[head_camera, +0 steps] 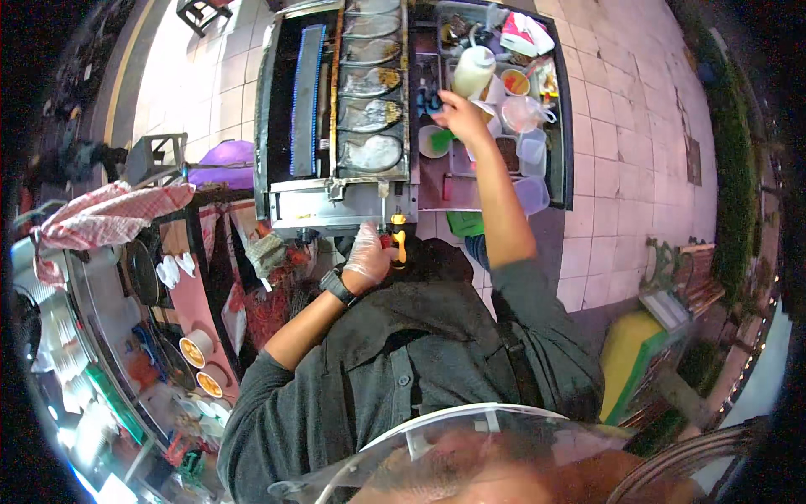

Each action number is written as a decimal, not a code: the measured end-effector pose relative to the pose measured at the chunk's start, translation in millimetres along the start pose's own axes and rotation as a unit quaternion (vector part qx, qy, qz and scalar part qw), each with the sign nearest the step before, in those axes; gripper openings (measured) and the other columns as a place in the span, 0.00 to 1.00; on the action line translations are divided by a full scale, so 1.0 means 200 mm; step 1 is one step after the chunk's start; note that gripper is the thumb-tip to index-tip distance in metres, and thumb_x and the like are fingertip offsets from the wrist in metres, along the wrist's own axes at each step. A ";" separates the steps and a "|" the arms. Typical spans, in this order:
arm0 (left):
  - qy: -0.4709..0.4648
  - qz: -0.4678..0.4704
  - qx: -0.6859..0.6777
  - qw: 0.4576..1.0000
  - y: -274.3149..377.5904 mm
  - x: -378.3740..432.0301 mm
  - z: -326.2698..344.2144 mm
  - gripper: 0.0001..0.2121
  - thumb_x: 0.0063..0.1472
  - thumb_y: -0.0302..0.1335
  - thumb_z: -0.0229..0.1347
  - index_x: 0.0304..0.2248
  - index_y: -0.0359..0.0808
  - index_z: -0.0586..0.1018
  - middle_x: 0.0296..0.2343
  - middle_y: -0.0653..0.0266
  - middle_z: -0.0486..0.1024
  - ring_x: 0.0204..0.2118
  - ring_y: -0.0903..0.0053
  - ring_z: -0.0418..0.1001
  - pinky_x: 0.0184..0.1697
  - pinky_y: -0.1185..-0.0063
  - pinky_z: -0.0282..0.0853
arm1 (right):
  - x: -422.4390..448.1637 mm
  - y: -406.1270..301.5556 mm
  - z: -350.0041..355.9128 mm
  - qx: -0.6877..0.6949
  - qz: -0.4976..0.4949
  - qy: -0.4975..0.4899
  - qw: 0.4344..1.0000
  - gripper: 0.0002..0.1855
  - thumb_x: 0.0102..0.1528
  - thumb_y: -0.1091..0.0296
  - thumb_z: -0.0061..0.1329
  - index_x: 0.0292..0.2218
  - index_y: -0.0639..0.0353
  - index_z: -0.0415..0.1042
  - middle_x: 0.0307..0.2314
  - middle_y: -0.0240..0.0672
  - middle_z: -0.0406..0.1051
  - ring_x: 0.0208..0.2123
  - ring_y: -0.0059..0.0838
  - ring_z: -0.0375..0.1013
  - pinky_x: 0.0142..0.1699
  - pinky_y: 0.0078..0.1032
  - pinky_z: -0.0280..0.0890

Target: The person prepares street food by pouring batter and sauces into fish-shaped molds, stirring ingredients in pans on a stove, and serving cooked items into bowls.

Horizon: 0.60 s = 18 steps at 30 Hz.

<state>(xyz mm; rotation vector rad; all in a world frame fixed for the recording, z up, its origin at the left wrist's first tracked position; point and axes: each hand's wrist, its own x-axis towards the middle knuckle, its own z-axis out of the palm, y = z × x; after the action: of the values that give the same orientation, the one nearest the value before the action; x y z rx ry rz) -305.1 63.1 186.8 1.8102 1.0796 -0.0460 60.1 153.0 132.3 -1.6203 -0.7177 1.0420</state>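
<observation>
My left hand point(368, 255), in a clear plastic glove, is curled at the front of the metal griddle point(343, 205). It is beside a red handle point(385, 240) and a yellow-and-black handle point(398, 236); its grip is partly hidden. My bare right hand point(465, 120) reaches over the side tray, index finger extended, with nothing visible in it. Near its fingertips are a dark blue object point(429, 101) and a cup with something green point(434, 142). A squeeze bottle of pale liquid point(473, 72) stands just beyond. Fish-shaped moulds point(373, 153) hold pale batter, some with brownish filling.
Tubs with lids point(521, 114), a cup of orange-red filling point(515, 82) and a tissue pack point(527, 34) crowd the tray. To the left are a checked cloth point(116, 211) and a counter with paper cups point(196, 348). A bench point(696, 286) stands at right.
</observation>
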 end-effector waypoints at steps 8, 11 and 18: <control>0.052 -0.240 -0.732 0.635 -0.78 -0.18 -0.33 0.28 0.71 0.55 0.39 0.32 0.34 0.71 0.28 0.60 0.71 0.34 0.66 0.73 0.45 0.67 0.73 | -1.21 -0.03 0.14 -0.128 0.310 -0.457 0.823 0.20 0.69 0.62 0.36 0.57 0.63 0.63 0.44 0.42 0.76 0.34 0.28 0.79 0.33 0.25 0.73; 0.026 -0.282 -0.744 0.604 -0.91 -0.14 -0.34 0.25 0.72 0.51 0.40 0.29 0.36 0.71 0.26 0.62 0.71 0.31 0.68 0.71 0.41 0.69 0.72 | -1.36 0.27 0.34 -0.046 0.247 -0.254 0.934 0.20 0.70 0.58 0.35 0.56 0.62 0.63 0.40 0.39 0.74 0.34 0.27 0.78 0.33 0.27 0.73; -0.107 -0.321 -0.872 0.353 -0.99 -0.11 -0.32 0.12 0.67 0.36 0.46 0.31 0.37 0.71 0.26 0.62 0.71 0.31 0.69 0.71 0.38 0.69 0.71 | -1.39 0.15 0.57 0.142 0.244 -0.141 0.949 0.26 0.71 0.49 0.33 0.57 0.60 0.66 0.46 0.35 0.74 0.46 0.26 0.74 0.51 0.29 0.69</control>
<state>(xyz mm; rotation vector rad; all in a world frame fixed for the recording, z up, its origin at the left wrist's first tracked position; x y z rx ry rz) -480.8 120.0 86.9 -0.6535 0.7543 0.3002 -166.2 -42.2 170.6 -1.4383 -0.3231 1.6784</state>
